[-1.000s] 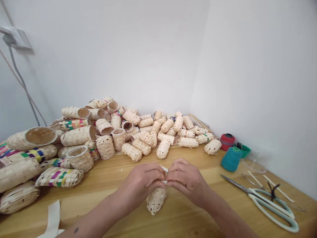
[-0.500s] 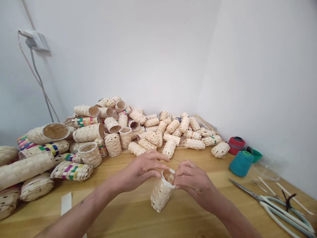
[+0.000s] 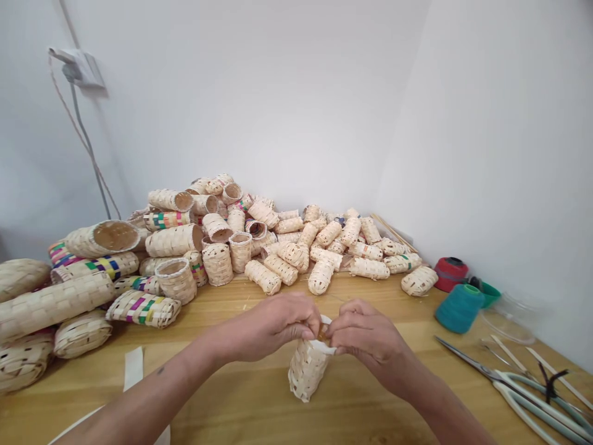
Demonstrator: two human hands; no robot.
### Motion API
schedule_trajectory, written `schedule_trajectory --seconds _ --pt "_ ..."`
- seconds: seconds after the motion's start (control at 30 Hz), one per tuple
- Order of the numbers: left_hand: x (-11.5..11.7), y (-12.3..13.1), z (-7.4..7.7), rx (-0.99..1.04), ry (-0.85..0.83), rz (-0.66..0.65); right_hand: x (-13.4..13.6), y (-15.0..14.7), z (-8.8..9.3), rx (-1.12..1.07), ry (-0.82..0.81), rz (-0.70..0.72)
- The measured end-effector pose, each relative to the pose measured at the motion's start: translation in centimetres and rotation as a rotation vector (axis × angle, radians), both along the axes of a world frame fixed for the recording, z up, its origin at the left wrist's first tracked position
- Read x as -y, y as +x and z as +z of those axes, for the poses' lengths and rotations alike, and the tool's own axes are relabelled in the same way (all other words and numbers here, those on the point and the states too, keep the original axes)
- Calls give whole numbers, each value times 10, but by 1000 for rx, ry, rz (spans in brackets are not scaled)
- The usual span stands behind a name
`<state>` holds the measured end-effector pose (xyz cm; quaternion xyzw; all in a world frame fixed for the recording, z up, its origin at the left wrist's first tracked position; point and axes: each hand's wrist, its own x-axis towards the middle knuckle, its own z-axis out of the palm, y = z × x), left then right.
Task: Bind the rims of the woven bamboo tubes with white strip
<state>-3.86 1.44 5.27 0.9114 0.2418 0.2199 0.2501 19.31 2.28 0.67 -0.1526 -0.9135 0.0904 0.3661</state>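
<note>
A small woven basket point(image 3: 307, 372) of pale splints stands tilted on the table in front of me, with a white band along its rim. My left hand point(image 3: 282, 326) is closed on the left side of that rim, fingertips curled over the edge into the mouth. On the right side of the rim, my right hand point(image 3: 364, 334) pinches the band between thumb and fingers. Part of the opening is hidden behind the fingers. Whether a needle or thread is in my fingers I cannot make out.
Woven baskets point(image 3: 176, 240) lie heaped along the wall, some with coloured strips. To the right are a teal thread cone point(image 3: 459, 308), a red cone point(image 3: 450, 274) and large scissors point(image 3: 504, 377). A white strip point(image 3: 133, 368) lies by my left forearm on the wooden table point(image 3: 241, 402).
My left hand, its fingers spread above the rim before, has closed down onto the rim's left side. The right hand keeps its pinch. The whole view has shifted slightly.
</note>
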Motion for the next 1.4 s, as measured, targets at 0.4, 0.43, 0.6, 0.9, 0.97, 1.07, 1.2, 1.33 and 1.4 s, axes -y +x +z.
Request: schedule_trajectory --seconds 0.4,0.43,0.6,0.9,0.97,1.07,1.2,1.33,1.4 --pt "9 1 12 43 -157 -19 6 -3 8 53 33 8" --pt "9 2 12 56 -173 -19 6 -3 8 50 32 12" --pt "10 6 9 126 -161 30 6 -2 6 44 -20 7" --pt "2 2 -1 389 63 188 3 2 8 37 -47 -37" --pt "2 2 -3 330 110 151 2 3 8 27 -44 -48" --pt "4 6 -7 269 219 90 1 3 8 15 -30 -62" --pt "3 11 -14 256 354 7 0 4 6 20 -32 -78" --pt "1 13 -20 230 404 25 0 4 5 12 -39 -66" --pt "0 14 -22 212 419 46 0 3 5 17 -40 -71"
